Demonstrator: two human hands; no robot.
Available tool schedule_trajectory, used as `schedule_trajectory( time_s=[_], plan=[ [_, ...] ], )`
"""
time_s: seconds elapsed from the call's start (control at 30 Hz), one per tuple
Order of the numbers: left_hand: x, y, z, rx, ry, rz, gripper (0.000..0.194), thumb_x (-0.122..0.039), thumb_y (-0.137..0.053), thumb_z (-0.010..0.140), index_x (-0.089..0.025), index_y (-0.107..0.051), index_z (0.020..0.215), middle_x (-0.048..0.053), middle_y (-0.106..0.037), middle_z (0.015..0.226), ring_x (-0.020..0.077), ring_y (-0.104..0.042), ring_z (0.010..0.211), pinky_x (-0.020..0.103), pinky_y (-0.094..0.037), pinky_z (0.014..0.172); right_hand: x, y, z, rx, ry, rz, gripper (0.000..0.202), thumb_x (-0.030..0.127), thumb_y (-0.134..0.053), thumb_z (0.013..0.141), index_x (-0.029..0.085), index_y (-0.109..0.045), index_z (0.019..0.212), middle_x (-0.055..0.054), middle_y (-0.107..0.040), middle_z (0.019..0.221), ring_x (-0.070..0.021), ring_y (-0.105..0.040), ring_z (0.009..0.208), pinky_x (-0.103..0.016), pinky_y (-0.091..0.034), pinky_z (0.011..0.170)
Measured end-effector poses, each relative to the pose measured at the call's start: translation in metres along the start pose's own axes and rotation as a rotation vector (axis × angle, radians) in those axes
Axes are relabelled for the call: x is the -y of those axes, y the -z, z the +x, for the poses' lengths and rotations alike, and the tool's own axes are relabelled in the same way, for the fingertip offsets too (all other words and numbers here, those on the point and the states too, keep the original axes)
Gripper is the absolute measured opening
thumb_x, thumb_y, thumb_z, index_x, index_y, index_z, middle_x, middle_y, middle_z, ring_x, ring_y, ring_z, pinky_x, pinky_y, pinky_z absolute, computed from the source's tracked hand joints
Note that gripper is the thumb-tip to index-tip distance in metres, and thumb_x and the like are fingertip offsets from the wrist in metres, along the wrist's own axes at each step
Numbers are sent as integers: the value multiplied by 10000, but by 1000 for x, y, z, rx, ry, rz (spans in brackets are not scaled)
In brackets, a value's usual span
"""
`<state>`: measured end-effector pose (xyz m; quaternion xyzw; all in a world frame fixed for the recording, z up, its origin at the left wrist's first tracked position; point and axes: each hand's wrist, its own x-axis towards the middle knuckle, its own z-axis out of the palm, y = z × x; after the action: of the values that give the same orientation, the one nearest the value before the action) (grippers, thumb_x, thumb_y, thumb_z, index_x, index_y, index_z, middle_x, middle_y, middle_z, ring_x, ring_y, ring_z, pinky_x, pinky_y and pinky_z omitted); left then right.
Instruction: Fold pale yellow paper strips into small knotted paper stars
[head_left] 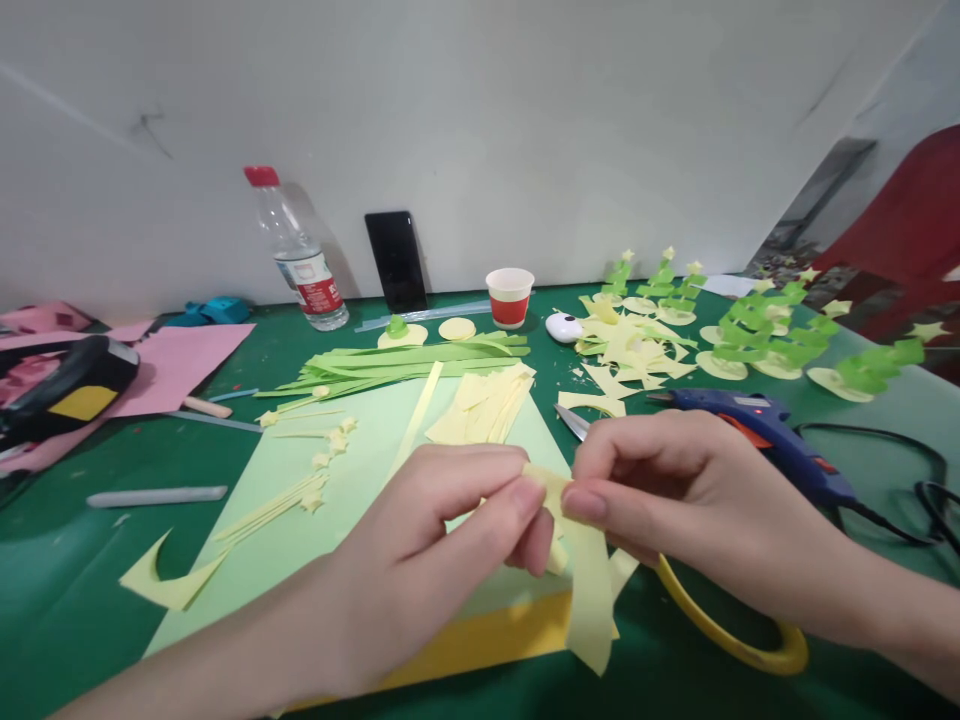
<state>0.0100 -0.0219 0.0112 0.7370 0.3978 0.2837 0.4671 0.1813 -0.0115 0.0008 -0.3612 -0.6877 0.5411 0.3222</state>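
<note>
Pale yellow paper strip (591, 600) hangs down between my two hands, over the front edge of the light green sheet. My left hand (457, 520) pinches its upper end between thumb and index finger. Close beside it on the right, my right hand (660, 490) grips the same strip with thumb and fingertips. Behind my hands lies a pile of yellow strips (484, 403) on the light green sheet (360, 500). Scissors with a yellow handle (720, 640) lie partly under my right hand. Small paper stars (321, 460) with thin strips rest on the sheet's left side.
Green strips (405, 362), a paper cup (510, 297), a bottle (307, 270) and a phone (396, 262) stand or lie farther back. At the right are a blue glue gun (780, 440), its cable and several green spirals with stars (780, 320). Pink paper (180, 365) lies left.
</note>
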Motion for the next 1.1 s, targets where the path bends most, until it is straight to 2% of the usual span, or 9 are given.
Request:
schedule_trajectory(
  time_s=[0.27,0.33,0.43,0.53,0.63,0.73,0.83,0.97,1.1],
  plan=[
    [2,-1,2,24,-40,17,343,-162,-364,878,-183,-420,540,-62,-491,571,78,-497,588,119,-402,616,4,-1,-1,-56,59,-66,283,222,-571,804,161,-483,542,70,-394,454,-34,-335,414,-140,-235,354],
    [2,-1,1,24,-52,22,344,-158,-361,881,-182,-424,543,-62,-492,573,78,-495,588,121,-398,616,2,-1,1,-45,36,-28,276,225,-584,795,160,-483,546,71,-400,454,-32,-332,408,-141,-227,351],
    [2,-1,-1,8,-67,22,341,-152,-350,885,-181,-434,555,-57,-502,587,82,-496,595,131,-395,612,-4,1,3,20,3,85,354,324,-525,842,166,-461,532,62,-392,438,-41,-347,391,-155,-255,358],
    [4,1,-2,-38,-91,-5,338,-140,-333,887,-179,-421,563,-58,-488,585,81,-484,588,137,-393,607,-7,3,3,64,96,98,469,416,-374,914,163,-492,536,36,-424,465,-61,-398,432,-173,-327,419],
    [6,2,-2,-68,-110,-13,337,-128,-325,891,-180,-414,570,-61,-481,591,77,-479,594,133,-394,614,-4,3,1,92,177,18,373,335,-418,907,170,-501,582,49,-404,512,-57,-371,463,-162,-302,420],
    [7,2,-2,-76,-110,4,335,-133,-327,895,-184,-428,579,-62,-495,605,77,-488,603,136,-393,611,0,1,-1,79,174,-57,305,213,-459,869,174,-463,567,64,-359,504,-49,-299,440,-164,-221,367],
    [5,1,-2,-50,-121,40,335,-146,-337,896,-187,-430,577,-67,-508,606,77,-498,612,137,-393,614,1,1,-3,58,192,-84,306,192,-468,860,174,-451,555,65,-374,485,-49,-280,424,-174,-197,351],
    [2,1,-4,-44,-145,89,332,-156,-337,893,-187,-419,572,-61,-489,596,80,-484,585,148,-385,588,-2,5,-5,115,192,-51,325,229,-446,889,170,-484,572,52,-419,513,-57,-372,462,-170,-284,416],
    [2,2,-4,5,-139,116,339,-151,-326,888,-180,-404,559,-51,-488,594,81,-494,573,146,-387,584,-4,8,-5,193,147,-44,438,370,-312,948,175,-527,620,41,-401,553,-81,-403,519,-198,-333,498]
  ],
)
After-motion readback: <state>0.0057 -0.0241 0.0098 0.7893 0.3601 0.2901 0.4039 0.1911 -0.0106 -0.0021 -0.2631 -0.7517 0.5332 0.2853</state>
